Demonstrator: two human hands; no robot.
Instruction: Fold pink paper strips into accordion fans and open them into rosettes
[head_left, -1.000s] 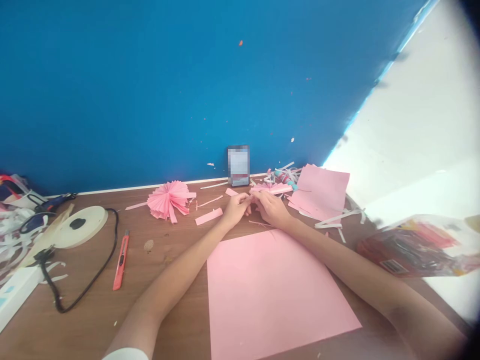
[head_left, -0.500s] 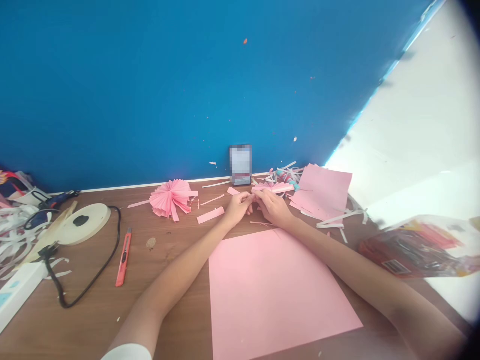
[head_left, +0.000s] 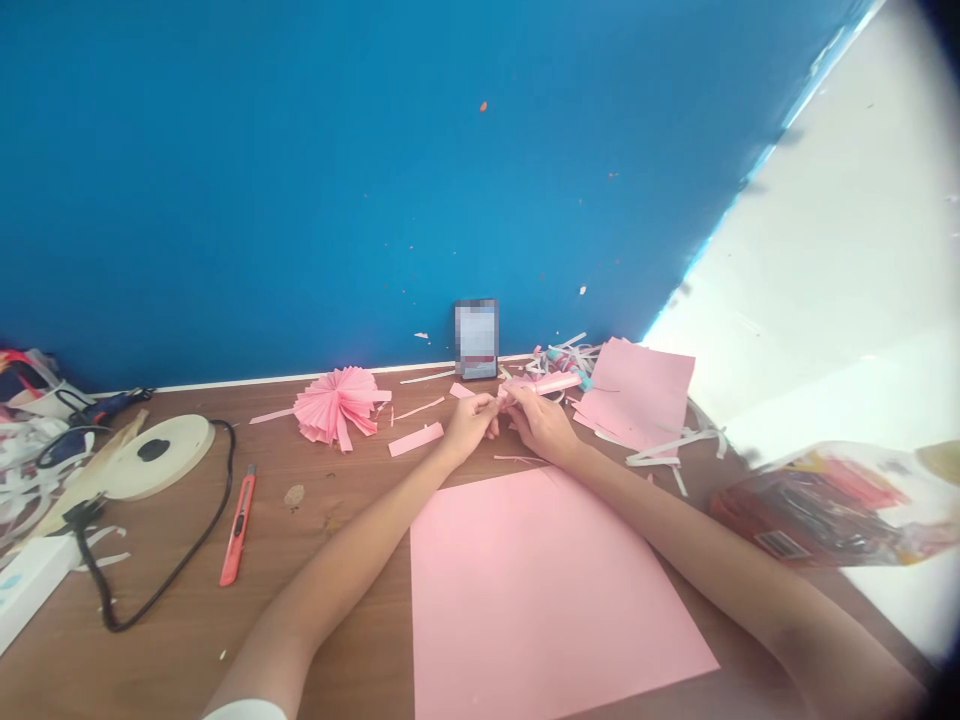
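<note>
My left hand (head_left: 471,424) and my right hand (head_left: 541,422) meet beyond a large pink paper sheet (head_left: 547,590). Their fingers pinch a small piece of pink paper (head_left: 502,394), mostly covered by the fingertips. Just behind my right hand is a pleated pink paper piece (head_left: 553,382) with a straight folded strip; whether it joins the pinched part I cannot tell. Left of my hands lies a fanned pink paper pompom (head_left: 339,405). A short pink strip (head_left: 416,439) rests between the pompom and my left hand.
A phone (head_left: 477,340) leans on the blue wall. Pink sheets (head_left: 637,390) and white strips lie at the right, near a plastic bag (head_left: 832,505). At the left are a red box cutter (head_left: 238,530), a tape roll (head_left: 169,455), a black cable (head_left: 187,570) and a white power strip (head_left: 34,585).
The whole view has shifted slightly. My hands stay at the same place, and a bit more pink paper shows between their fingertips.
</note>
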